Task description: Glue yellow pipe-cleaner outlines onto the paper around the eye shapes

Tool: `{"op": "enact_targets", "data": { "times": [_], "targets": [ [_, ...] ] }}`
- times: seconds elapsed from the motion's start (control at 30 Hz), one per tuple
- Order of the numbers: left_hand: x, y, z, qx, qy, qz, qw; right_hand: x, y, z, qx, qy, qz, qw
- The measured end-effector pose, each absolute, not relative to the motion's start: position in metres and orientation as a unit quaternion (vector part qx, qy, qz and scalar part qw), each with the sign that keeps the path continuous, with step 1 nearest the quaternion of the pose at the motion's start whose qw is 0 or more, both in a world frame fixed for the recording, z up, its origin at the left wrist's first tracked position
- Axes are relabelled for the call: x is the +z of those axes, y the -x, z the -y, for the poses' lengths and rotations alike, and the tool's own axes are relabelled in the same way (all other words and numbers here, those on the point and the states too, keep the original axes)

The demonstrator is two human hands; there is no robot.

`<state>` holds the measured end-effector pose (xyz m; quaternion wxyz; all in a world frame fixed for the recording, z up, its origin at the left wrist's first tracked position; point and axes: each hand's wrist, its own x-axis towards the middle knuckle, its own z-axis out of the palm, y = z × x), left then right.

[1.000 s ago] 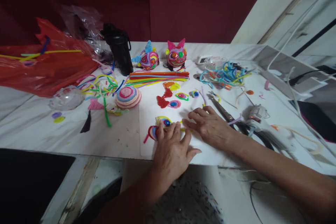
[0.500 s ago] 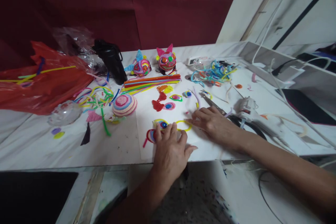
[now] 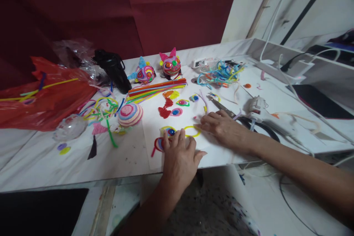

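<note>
My left hand (image 3: 179,155) lies flat with fingers spread on the white sheet (image 3: 151,147), its fingertips on the yellow-and-blue eye piece (image 3: 170,132) and beside the red-rimmed eye piece (image 3: 158,144). A yellow loop (image 3: 193,127) extends from near those fingers to my right hand (image 3: 221,127). The right fingers are bent together at the loop's right end; a pinch there is too small to make out. Farther up the sheet are a green-rimmed eye piece (image 3: 183,102), a pink-and-blue one (image 3: 176,112) and a red piece (image 3: 165,112). Scissors (image 3: 225,108) lie just beyond my right hand.
A striped dome (image 3: 130,114), colored stems (image 3: 157,89) and two decorated heads (image 3: 170,64) stand or lie farther back. Left are a black bottle (image 3: 113,72) and red plastic bag (image 3: 55,96); right are a glue gun (image 3: 257,107) and tangled stems (image 3: 221,73).
The camera view has shifted and tilted slightly. Both hands keep nearly the same places on the sheet, and the yellow loop still lies between them.
</note>
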<state>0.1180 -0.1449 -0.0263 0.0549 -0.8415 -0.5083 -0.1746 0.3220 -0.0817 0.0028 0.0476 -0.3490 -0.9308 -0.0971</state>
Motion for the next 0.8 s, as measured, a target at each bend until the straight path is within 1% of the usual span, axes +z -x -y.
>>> {"op": "enact_targets", "data": {
  "times": [0.17, 0.53, 0.8],
  "targets": [
    [-0.026, -0.118, 0.146, -0.170, 0.842, 0.509, 0.062, 0.004, -0.332, 0.087, -0.103, 0.353, 0.928, 0.069],
    [-0.025, -0.118, 0.145, -0.159, 0.843, 0.508, 0.073, -0.003, -0.323, 0.093, -0.182, 0.342, 0.920, 0.058],
    [-0.023, -0.119, 0.145, -0.146, 0.845, 0.507, 0.091, -0.004, -0.321, 0.091, -0.198, 0.334, 0.919, 0.063]
  ]
}}
